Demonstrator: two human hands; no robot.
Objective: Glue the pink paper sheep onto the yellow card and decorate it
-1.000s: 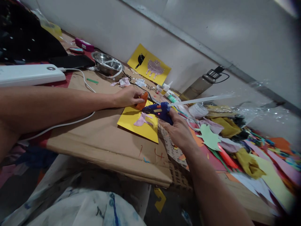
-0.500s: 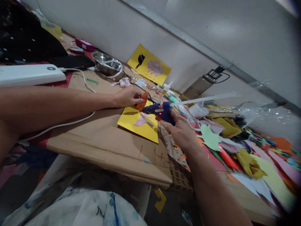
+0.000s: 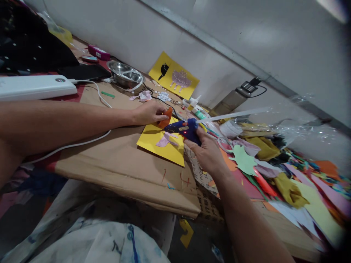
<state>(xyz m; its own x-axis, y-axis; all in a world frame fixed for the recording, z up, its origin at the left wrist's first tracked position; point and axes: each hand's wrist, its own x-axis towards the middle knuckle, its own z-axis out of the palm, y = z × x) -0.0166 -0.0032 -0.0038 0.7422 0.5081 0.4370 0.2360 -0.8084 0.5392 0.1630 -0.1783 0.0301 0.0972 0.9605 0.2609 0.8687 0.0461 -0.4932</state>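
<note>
Between the thumb and fingers of my left hand point(image 3: 153, 112) is an orange paper piece point(image 3: 168, 116), held raised over a yellow card point(image 3: 175, 156). My right hand point(image 3: 207, 151) is wrapped round a blue hot glue gun point(image 3: 186, 128), whose red light glows. A long translucent glue stick point(image 3: 236, 114) juts from its back. The nozzle points left, close to the orange piece; whether they touch I cannot tell. A pale purple paper cutout point(image 3: 166, 140) lies on the yellow card, just below the nozzle.
A cardboard sheet point(image 3: 109, 160) covers the table. Behind stand a steel bowl point(image 3: 126, 75), a decorated yellow card point(image 3: 175, 75) and a grey bottle point(image 3: 233, 98). A white power bank point(image 3: 35, 87) with a cable is at left. Coloured scraps and a green paper cutout point(image 3: 244, 160) crowd the right.
My right hand and the glue gun have shifted slightly left, with the nozzle a little lower along the orange piece. My left hand has stayed almost still.
</note>
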